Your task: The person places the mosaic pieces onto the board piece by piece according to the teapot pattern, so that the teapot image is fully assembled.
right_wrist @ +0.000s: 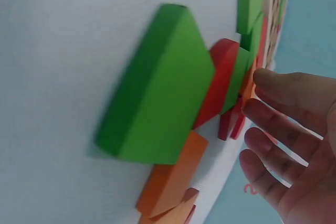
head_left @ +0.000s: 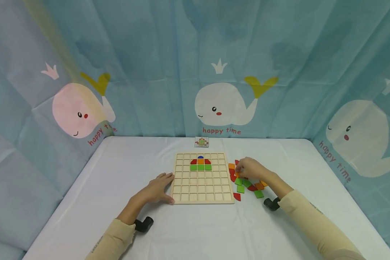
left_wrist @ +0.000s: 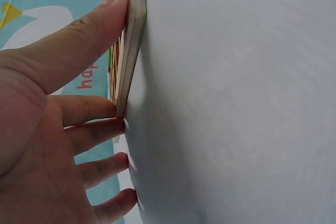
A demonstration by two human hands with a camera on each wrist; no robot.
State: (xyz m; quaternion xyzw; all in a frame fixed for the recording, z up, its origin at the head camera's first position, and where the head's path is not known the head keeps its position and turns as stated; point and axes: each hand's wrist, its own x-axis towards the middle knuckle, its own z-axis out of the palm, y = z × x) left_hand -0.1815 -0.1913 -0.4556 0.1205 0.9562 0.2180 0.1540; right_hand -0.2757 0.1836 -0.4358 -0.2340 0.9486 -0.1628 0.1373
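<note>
A wooden grid board lies on the table, with red, orange, green and blue tiles set in its upper cells. My left hand rests at the board's left edge, its thumb and fingers spread and touching the rim. To the right of the board, my right hand reaches into a loose pile of tiles. Its thumb and forefinger pinch an orange tile, mostly covered by the fingers. Close to this hand in the right wrist view lie a green square tile and a red tile.
A small pattern card lies beyond the board's far edge. More tiles are scattered right of the board, including a red quarter-round tile by its near corner and a green tile. A whale-print curtain surrounds the white table.
</note>
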